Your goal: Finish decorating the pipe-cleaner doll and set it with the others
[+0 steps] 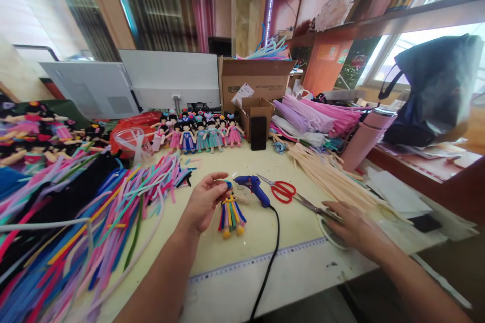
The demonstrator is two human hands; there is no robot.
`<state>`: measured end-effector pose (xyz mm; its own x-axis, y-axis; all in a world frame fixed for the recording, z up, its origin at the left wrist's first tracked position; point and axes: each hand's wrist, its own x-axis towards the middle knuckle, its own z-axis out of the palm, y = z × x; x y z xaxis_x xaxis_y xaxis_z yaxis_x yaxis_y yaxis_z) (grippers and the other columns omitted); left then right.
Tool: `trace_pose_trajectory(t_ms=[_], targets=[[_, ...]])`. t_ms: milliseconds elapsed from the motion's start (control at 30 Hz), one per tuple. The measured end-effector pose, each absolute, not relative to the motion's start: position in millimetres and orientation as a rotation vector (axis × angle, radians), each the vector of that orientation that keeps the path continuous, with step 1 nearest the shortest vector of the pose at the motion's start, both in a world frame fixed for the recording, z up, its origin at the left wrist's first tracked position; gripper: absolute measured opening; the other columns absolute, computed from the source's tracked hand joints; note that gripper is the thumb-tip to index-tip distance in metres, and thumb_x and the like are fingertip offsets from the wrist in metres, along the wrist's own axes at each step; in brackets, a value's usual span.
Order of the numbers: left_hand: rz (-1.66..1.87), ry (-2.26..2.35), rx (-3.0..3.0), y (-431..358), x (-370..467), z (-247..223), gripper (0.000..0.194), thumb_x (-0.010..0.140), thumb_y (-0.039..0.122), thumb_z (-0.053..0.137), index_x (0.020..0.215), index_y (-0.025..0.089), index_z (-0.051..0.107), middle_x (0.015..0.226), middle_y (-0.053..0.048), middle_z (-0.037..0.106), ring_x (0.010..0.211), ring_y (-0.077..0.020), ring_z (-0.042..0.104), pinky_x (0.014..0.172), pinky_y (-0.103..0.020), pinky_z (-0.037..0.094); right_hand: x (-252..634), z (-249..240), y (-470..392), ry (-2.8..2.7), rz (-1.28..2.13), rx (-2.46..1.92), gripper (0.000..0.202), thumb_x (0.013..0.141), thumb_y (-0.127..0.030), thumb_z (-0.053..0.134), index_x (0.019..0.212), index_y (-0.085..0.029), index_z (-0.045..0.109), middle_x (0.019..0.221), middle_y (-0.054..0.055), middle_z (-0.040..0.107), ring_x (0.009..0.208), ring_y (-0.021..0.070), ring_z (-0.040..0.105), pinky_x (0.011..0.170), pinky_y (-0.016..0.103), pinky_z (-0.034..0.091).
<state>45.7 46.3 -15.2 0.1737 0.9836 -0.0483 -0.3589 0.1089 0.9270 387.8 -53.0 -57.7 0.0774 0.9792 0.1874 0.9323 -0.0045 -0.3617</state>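
Note:
My left hand [207, 199] is closed, pinching a small pipe-cleaner doll [232, 212] by its blue-topped head. The doll hangs upright over the table, with a skirt of coloured strips and yellow feet. Its head is partly covered by my fingers. At the right, my right hand [350, 224] has its fingers around the dark handle of a pair of scissors [308, 205], blades pointing left. Under that hand is a pale ring [333, 236], partly hidden. Between my hands lie a blue glue gun [256, 189] with a black cord and red-handled scissors [283, 192].
Loose coloured pipe cleaners [125, 202] cover the left side; beige ones [329, 176] lie at right. Finished dolls [212, 133] stand at the back beside a phone [258, 133] and cardboard box [257, 74]. A pink flask [369, 139] stands at right. A ruler [261, 260] runs along the front.

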Motion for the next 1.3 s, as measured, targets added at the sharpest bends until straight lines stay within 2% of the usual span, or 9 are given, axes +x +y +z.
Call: trace_pose_trajectory(t_ms=[100, 167, 233, 300, 433, 600, 833, 1033, 1300], targets=[[1.165, 0.818, 1.065, 42.4, 49.2, -15.1, 0.043, 0.059, 0.026, 0.080, 0.097, 0.016, 0.063, 0.067, 0.002, 0.065, 0.058, -0.0111, 0.062, 0.060, -0.024, 0.048, 345.9, -28.4, -47.3, -1.758, 0.319, -1.757, 0.026, 0.084, -0.034, 0.049, 0.097, -0.022, 0.069, 0.092, 0.010, 0.071, 0.082, 0.0230, 0.066, 0.076, 0.038, 0.053], [1.139, 0.792, 1.174, 38.9, 51.8, -13.7, 0.044, 0.062, 0.027, 0.079, 0.100, 0.017, 0.061, 0.065, 0.003, 0.064, 0.059, -0.0123, 0.062, 0.061, -0.025, 0.048, 308.7, -10.5, -39.1, -1.734, 0.615, -1.537, 0.027, 0.085, -0.033, 0.047, 0.095, -0.020, 0.069, 0.084, 0.008, 0.070, 0.072, 0.0190, 0.065, 0.062, 0.031, 0.054], [1.105, 0.777, 1.268, 35.5, 53.7, -11.6, 0.042, 0.065, 0.028, 0.077, 0.102, 0.017, 0.060, 0.065, 0.003, 0.064, 0.060, -0.0129, 0.063, 0.062, -0.026, 0.048, 272.8, 1.1, -27.5, -1.664, 0.842, -1.444, 0.026, 0.084, -0.031, 0.049, 0.096, -0.018, 0.068, 0.071, 0.003, 0.066, 0.060, 0.0151, 0.062, 0.051, 0.026, 0.050], [1.070, 0.774, 1.331, 33.0, 54.7, -9.4, 0.040, 0.066, 0.027, 0.075, 0.102, 0.017, 0.058, 0.067, 0.003, 0.065, 0.061, -0.0135, 0.063, 0.062, -0.027, 0.048, 244.5, 5.4, -15.3, -1.616, 0.947, -1.365, 0.022, 0.083, -0.031, 0.052, 0.093, -0.017, 0.067, 0.069, 0.001, 0.064, 0.059, 0.0131, 0.061, 0.048, 0.022, 0.048], [1.037, 0.780, 1.404, 30.7, 55.8, -7.5, 0.038, 0.069, 0.028, 0.073, 0.101, 0.017, 0.056, 0.066, 0.002, 0.065, 0.062, -0.0135, 0.061, 0.062, -0.027, 0.048, 217.8, 1.0, 1.9, -1.569, 0.969, -1.303, 0.020, 0.077, -0.036, 0.065, 0.075, -0.016, 0.063, 0.058, -0.002, 0.059, 0.052, 0.0106, 0.057, 0.042, 0.019, 0.042], [1.049, 0.828, 1.394, 31.4, 57.2, -8.3, 0.035, 0.069, 0.028, 0.072, 0.096, 0.018, 0.054, 0.064, 0.003, 0.064, 0.060, -0.0136, 0.061, 0.060, -0.026, 0.047, 216.1, -7.5, 6.0, -1.511, 1.028, -1.263, 0.008, 0.074, -0.024, 0.064, 0.073, -0.017, 0.061, 0.056, -0.003, 0.060, 0.051, 0.0110, 0.058, 0.043, 0.020, 0.043], [1.044, 0.876, 1.378, 34.4, 58.3, -12.1, 0.036, 0.068, 0.029, 0.070, 0.096, 0.018, 0.050, 0.062, 0.005, 0.063, 0.059, -0.0139, 0.062, 0.059, -0.027, 0.047, 211.9, -18.7, 7.8, -1.680, 0.632, -1.297, 0.010, 0.080, -0.021, 0.056, 0.070, -0.018, 0.059, 0.062, -0.001, 0.060, 0.058, 0.0118, 0.058, 0.054, 0.023, 0.045], [1.080, 0.866, 1.367, 36.2, 54.2, -10.5, 0.037, 0.068, 0.027, 0.070, 0.097, 0.018, 0.049, 0.063, 0.005, 0.063, 0.060, -0.0127, 0.061, 0.063, -0.027, 0.047, 217.7, -23.7, 12.5, -1.388, 0.983, -1.215, 0.028, 0.087, -0.034, 0.046, 0.101, -0.018, 0.064, 0.080, 0.002, 0.066, 0.055, 0.0097, 0.060, 0.044, 0.020, 0.047], [1.006, 0.825, 1.412, 37.1, 52.3, -12.4, 0.032, 0.071, 0.028, 0.068, 0.097, 0.018, 0.051, 0.062, 0.005, 0.062, 0.058, -0.0126, 0.060, 0.058, -0.025, 0.046, 215.5, -12.3, 12.4, -1.346, 1.144, -1.194, 0.006, 0.069, -0.022, 0.064, 0.071, -0.016, 0.065, 0.053, -0.004, 0.059, 0.049, 0.0089, 0.056, 0.042, 0.018, 0.045]])
